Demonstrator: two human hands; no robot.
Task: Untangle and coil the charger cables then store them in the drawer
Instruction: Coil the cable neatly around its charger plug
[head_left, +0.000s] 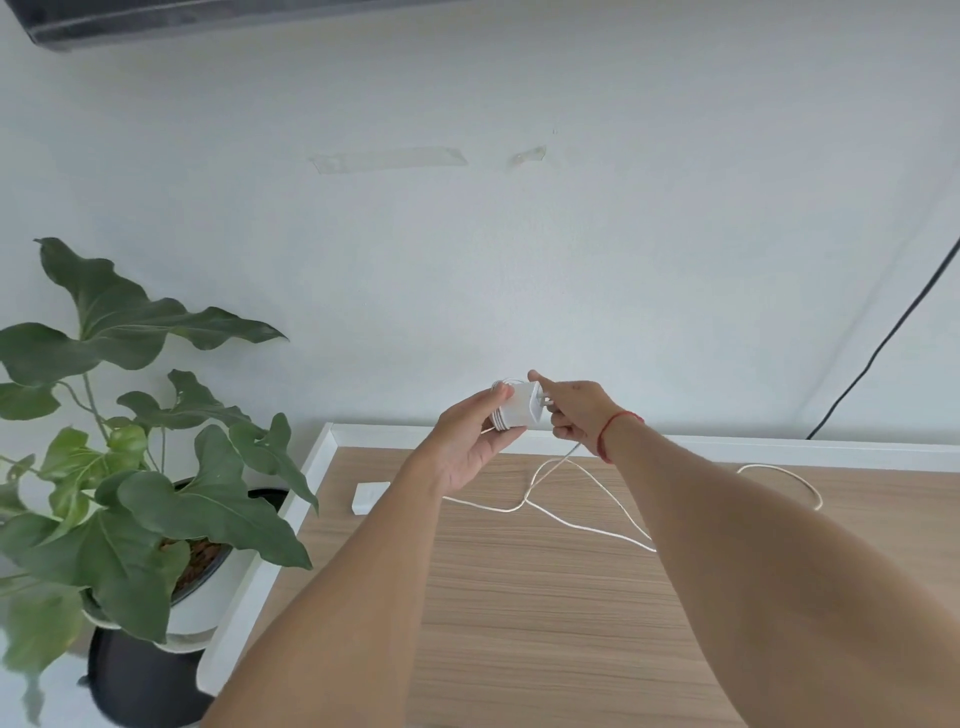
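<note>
Left grip (475, 441) clasps the charger (514, 413); right grip (571, 415) pinches its cable (527, 500) just beside.

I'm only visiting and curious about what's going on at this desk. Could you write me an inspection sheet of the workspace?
Surface: wooden desk top with a white rim, against a pale wall.
Job's things: white charger block, held up, white cable partly wound round it; second white block lying flat near the desk's left edge; no drawer in view.
Clutter: nothing seen.
Hands: left hand grips the white charger block; right hand holds the cable beside the prongs, index finger out.
Cables: the white cable's free length trails in loose loops over the desk; black cable runs down the wall at right.
Surroundings: potted plant left of the desk; tape strips on the wall.
</note>
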